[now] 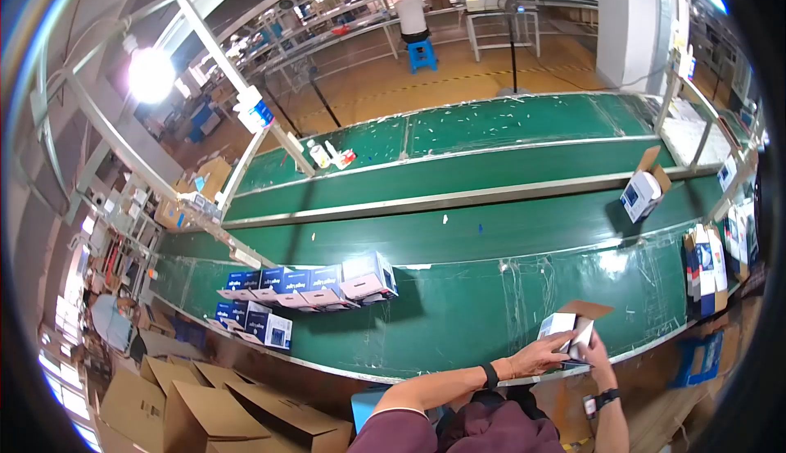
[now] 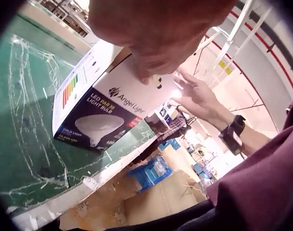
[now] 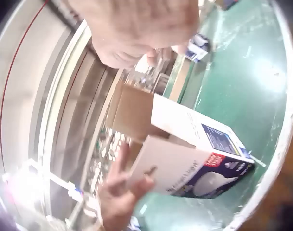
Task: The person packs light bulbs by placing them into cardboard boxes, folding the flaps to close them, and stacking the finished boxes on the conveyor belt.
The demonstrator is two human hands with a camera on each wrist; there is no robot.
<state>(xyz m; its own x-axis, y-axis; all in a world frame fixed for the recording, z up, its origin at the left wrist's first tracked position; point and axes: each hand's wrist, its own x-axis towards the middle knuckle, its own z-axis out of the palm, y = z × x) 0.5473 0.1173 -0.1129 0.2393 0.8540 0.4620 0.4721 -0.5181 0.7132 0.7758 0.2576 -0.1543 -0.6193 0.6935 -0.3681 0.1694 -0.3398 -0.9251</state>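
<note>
Below the near left stretch of the table (image 1: 458, 305), an open brown carton (image 1: 217, 412) spreads its flaps. On the table's left part, two rows of blue-and-white boxes stand: the front row (image 1: 255, 323) close along the near edge, the back row (image 1: 303, 283) near the far edge, its rightmost box turned to show more white. Right of the table's middle, at the near edge, is the Angel Light LED PAR 38 light bulb box (image 2: 103, 113), a brown flap (image 1: 591, 310) standing open at its top; whether it rests fully on the table is unclear. The left hand (image 1: 532, 357), a black band at its wrist, pinches the box's white upper panel, thumb on the front. The right hand (image 1: 598, 356) is bent at the box's right side; I cannot tell whether its fingers hold anything. Beyond the far edge, toward the right, another open box (image 1: 639, 197) sits on a green belt (image 1: 368, 224). At the table's right end stand upright cardboard packs (image 1: 706, 271)
</note>
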